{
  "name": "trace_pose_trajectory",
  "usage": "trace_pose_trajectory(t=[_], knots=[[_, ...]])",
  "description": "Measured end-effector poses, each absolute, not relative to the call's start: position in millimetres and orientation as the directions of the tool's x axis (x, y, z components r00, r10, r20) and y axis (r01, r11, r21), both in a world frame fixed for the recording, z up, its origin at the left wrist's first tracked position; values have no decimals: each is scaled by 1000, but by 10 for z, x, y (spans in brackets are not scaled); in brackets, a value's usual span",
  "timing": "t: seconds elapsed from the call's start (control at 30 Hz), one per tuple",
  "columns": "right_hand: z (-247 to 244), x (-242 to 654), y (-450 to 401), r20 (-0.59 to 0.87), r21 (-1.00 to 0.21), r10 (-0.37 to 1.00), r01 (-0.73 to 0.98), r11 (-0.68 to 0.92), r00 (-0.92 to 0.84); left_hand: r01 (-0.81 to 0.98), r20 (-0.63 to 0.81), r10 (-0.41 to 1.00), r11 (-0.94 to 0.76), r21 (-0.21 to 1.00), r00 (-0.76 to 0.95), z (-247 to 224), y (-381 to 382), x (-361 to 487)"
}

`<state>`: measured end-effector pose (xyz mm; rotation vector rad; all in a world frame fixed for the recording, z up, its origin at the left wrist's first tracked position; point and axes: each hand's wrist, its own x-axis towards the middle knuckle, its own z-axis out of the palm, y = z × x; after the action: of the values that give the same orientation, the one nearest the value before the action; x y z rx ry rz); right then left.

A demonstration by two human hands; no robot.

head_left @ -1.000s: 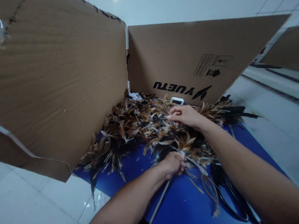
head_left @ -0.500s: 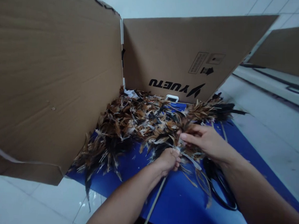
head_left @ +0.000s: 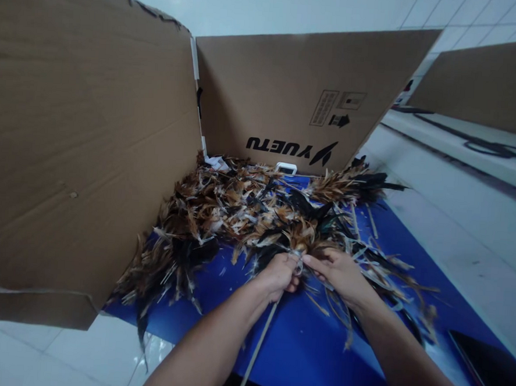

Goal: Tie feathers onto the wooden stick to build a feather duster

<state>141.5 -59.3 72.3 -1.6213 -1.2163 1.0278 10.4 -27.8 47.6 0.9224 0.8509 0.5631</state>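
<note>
My left hand is closed round a thin pale stick, which slants down toward me. Brown and black feathers fan out from the stick's upper end, above a whitish binding. Against that binding, my right hand has its thumb and index finger pinched together at the feather bases. What lies between those fingertips is mostly hidden, though it looks like a feather. Loose feathers and pale strips lie behind and beside the right hand.
A feather pile covers the back of the blue board. Cardboard panels stand left and behind. A small white device leans at the back panel. A dark flat object lies at right.
My right hand has come down and left to the binding beside my left hand. The feathers on the stick are more visible. The view has shifted rightward, showing the dark flat object.
</note>
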Motion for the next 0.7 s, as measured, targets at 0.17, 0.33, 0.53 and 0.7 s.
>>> trace_pose_trajectory(t=[0.17, 0.33, 0.53, 0.7], knots=[[657, 1396, -568, -152, -955, 954, 209, -209, 257, -113, -377, 699, 546, 830, 608, 486, -269, 91], [671, 1395, -587, -162, -949, 952, 222, -222, 261, -143, -340, 648, 574, 806, 681, 497, -265, 74], [685, 1398, -591, -159, -944, 954, 244, -223, 255, -124, -365, 637, 590, 798, 679, 503, -280, 78], [651, 1424, -578, -159, -946, 960, 244, -215, 229, -122, -376, 653, 585, 802, 657, 520, -289, 90]])
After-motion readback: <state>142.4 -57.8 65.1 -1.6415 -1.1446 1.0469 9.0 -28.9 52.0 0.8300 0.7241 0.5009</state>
